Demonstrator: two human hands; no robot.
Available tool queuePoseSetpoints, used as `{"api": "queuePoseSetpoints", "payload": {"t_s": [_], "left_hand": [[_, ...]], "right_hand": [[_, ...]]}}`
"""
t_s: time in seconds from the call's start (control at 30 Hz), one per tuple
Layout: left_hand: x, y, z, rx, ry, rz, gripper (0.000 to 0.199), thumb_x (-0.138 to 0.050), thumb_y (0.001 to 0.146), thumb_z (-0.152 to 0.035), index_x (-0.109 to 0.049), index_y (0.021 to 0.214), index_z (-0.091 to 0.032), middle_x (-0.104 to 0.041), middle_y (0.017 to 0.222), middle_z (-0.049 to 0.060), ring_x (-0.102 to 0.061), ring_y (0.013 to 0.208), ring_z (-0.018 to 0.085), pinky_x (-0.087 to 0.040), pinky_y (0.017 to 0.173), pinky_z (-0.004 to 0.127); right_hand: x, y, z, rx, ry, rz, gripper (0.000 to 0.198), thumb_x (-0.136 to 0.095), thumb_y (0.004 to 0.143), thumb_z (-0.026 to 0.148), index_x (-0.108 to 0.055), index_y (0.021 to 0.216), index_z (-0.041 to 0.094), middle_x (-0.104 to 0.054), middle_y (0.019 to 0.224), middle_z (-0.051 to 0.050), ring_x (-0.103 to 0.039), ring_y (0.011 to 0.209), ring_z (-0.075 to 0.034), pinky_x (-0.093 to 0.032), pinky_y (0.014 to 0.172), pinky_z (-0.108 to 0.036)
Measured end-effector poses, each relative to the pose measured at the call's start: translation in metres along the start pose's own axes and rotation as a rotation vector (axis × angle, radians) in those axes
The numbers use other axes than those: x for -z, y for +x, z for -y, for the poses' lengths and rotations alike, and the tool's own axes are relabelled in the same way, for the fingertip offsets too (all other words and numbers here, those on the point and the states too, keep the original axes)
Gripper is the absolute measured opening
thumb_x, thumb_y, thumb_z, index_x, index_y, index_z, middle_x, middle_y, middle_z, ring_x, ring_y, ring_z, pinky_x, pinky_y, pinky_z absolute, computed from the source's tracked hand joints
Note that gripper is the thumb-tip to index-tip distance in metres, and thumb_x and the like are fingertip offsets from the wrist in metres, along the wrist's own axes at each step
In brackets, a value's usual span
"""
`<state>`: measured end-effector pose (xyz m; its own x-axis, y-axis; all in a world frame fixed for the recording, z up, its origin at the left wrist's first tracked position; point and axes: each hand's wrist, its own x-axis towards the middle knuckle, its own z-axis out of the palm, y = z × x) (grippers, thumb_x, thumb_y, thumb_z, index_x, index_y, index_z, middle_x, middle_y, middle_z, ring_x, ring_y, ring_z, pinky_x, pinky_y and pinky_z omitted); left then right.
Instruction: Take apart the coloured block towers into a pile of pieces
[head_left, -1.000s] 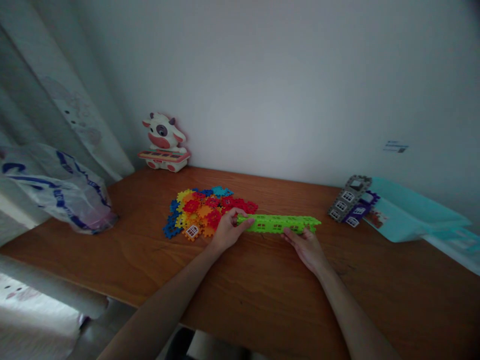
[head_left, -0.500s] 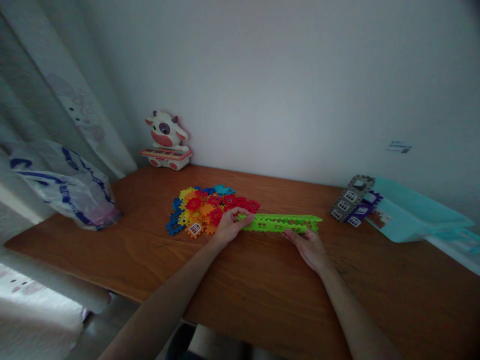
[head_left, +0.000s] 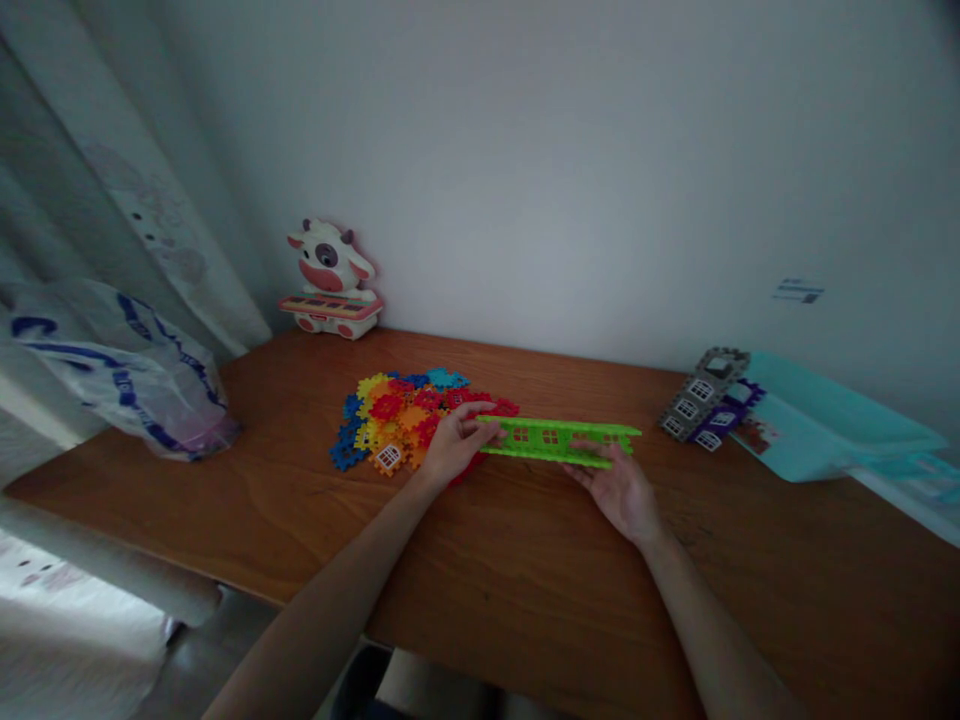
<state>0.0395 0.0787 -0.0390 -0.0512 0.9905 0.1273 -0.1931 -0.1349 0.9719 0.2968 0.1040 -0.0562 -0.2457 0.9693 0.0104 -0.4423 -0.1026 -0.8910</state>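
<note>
A: Where is the green strip (head_left: 559, 441) sitting?

B: On the wooden table (head_left: 525, 570), just right of the pile of coloured tiles (head_left: 405, 415), which I use as the landmark. The left hand (head_left: 450, 445) has fingers curled around the strip's end nearest the pile. The right hand (head_left: 622, 490) supports the far end from beneath, fingers loosely bent, thumb on the near edge.

A: What could go wrong?

B: I judge the strip is several snapped tiles in a row, held only at its ends. Uneven lifting or a twist could pop a joint mid-span. The left wrist also lies against the pile, so a sideways shift could scatter tiles.

A: Any writing?

B: The plastic bag (head_left: 120, 370), far left of the pile, has blue lettering, but it is creased and unreadable. A small sticker (head_left: 799, 292) on the wall, far right of the pile, is too blurred. The cow toy (head_left: 330, 280) behind the pile shows no legible label.
</note>
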Motion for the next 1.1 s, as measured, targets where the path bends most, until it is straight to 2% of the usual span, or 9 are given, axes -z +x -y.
{"api": "queuePoseSetpoints", "payload": {"t_s": [0.1,0.2,0.27,0.4,0.53,0.63,0.83,0.97,1.1], "left_hand": [[0.001,-0.001,0.003,-0.104,0.084,-0.025,0.046,-0.079,0.075,-0.051,-0.063,0.101,-0.017,-0.075,0.082,0.005,-0.072,0.080,0.021,-0.055,0.077,0.032],[0.002,-0.003,0.003,-0.283,0.378,-0.119,0.031,-0.074,0.081,-0.045,-0.066,0.095,-0.018,-0.069,0.082,0.004,-0.067,0.077,0.017,-0.052,0.073,0.029],[0.003,-0.005,0.001,-0.409,0.585,-0.168,0.030,-0.078,0.079,-0.041,-0.068,0.096,-0.019,-0.067,0.088,0.005,-0.063,0.081,0.017,-0.052,0.076,0.030],[0.002,-0.010,0.002,-0.533,0.726,-0.004,0.046,-0.081,0.076,-0.038,-0.067,0.118,-0.022,-0.067,0.115,0.010,-0.062,0.108,0.023,-0.050,0.098,0.038],[-0.005,-0.014,0.009,-0.458,0.726,0.139,0.029,-0.066,0.091,-0.038,-0.070,0.115,-0.022,-0.072,0.119,0.009,-0.065,0.113,0.022,-0.049,0.103,0.038],[-0.009,-0.016,0.012,-0.346,0.705,0.110,0.029,-0.063,0.092,-0.043,-0.073,0.109,-0.022,-0.075,0.114,0.007,-0.069,0.107,0.022,-0.052,0.097,0.034],[-0.010,-0.012,0.011,-0.175,0.608,-0.008,0.039,-0.054,0.093,-0.054,-0.073,0.092,-0.020,-0.075,0.084,0.002,-0.066,0.073,0.018,-0.048,0.066,0.026],[-0.012,-0.008,0.011,-0.100,0.429,-0.008,0.046,-0.055,0.089,-0.060,-0.069,0.079,-0.018,-0.068,0.072,0.001,-0.060,0.067,0.016,-0.044,0.063,0.026],[-0.014,-0.008,0.011,0.042,0.178,0.097,0.044,-0.066,0.080,-0.062,-0.072,0.086,-0.018,-0.071,0.080,0.002,-0.062,0.072,0.016,-0.047,0.070,0.027]], "right_hand": [[0.000,0.002,0.004,-0.014,0.046,-0.103,0.030,-0.085,0.065,0.056,-0.075,0.076,0.031,-0.076,0.093,0.002,-0.068,0.083,-0.020,-0.059,0.072,-0.033],[0.006,0.005,0.005,-0.030,0.034,-0.185,0.029,-0.093,0.055,0.043,-0.076,0.074,0.030,-0.076,0.096,0.004,-0.066,0.078,-0.016,-0.056,0.062,-0.027],[0.010,0.006,0.006,-0.032,0.018,-0.216,0.030,-0.094,0.051,0.039,-0.076,0.073,0.029,-0.075,0.094,0.003,-0.065,0.077,-0.016,-0.053,0.058,-0.025],[0.013,0.005,0.007,-0.040,-0.023,-0.208,0.028,-0.093,0.051,0.038,-0.075,0.070,0.026,-0.073,0.079,0.002,-0.063,0.072,-0.017,-0.051,0.057,-0.027],[0.008,0.004,0.006,-0.043,-0.081,-0.156,0.029,-0.093,0.051,0.036,-0.075,0.072,0.025,-0.073,0.078,0.001,-0.064,0.073,-0.018,-0.049,0.061,-0.028],[0.004,0.003,0.007,-0.024,-0.088,-0.150,0.032,-0.093,0.053,0.037,-0.077,0.078,0.027,-0.073,0.084,0.001,-0.064,0.075,-0.018,-0.049,0.063,-0.027],[0.001,-0.002,0.012,-0.001,-0.081,-0.117,0.040,-0.091,0.059,0.033,-0.075,0.096,0.030,-0.074,0.096,0.001,-0.065,0.087,-0.020,-0.049,0.072,-0.031],[0.000,-0.002,0.013,0.021,-0.034,-0.147,0.054,-0.087,0.062,0.029,-0.069,0.113,0.036,-0.073,0.112,0.001,-0.066,0.102,-0.025,-0.051,0.082,-0.036],[0.001,-0.001,0.016,0.011,0.028,-0.183,0.059,-0.084,0.062,0.027,-0.066,0.118,0.037,-0.073,0.116,0.001,-0.067,0.107,-0.028,-0.053,0.087,-0.041]]}}
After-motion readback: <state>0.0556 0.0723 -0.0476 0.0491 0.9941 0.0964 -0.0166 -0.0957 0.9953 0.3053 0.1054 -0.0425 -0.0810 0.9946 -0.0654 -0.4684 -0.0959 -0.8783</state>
